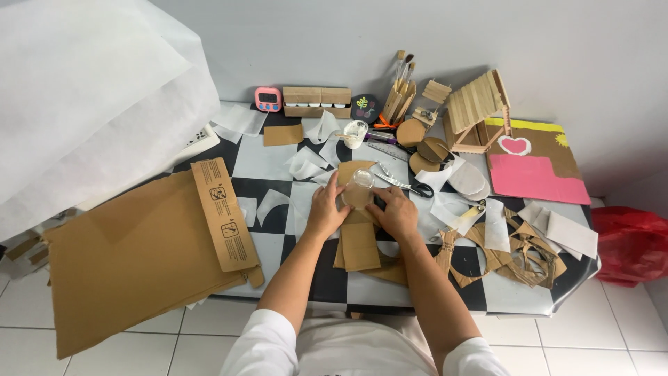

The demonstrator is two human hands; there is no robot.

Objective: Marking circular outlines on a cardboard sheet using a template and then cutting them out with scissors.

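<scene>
Clear plastic cup (359,189) stands mouth-down on a cardboard strip (358,240), held between both hands at mid-table. Left hand (324,209) curls around the cup's left side, fingers closed against its wall. Right hand (396,212) presses from the right, fingers bent; whether its thumb touches the cup cannot be told.

Risks, as judged: the cup is thin and light, so uneven pressure from either hand could slide it off the strip or dent its wall. Scissors (407,184) lie just beyond the right hand, blades toward the cup; a careless sweep could catch them. Loose white paper scraps (306,166) beyond the left hand could shift under the strip.

Packages and labels: a large flattened cardboard box (132,257) lies well left of the grip, its long flap (224,212) bearing square black handling symbols. Far right and beyond, a brown board (536,167) carries a pink rectangle, a white heart outlined red, and a yellow band. At the wall, a small pink timer (268,99) sits beside a cardboard tray of white pots (316,102). A stick house (476,111) stands near the board.
</scene>
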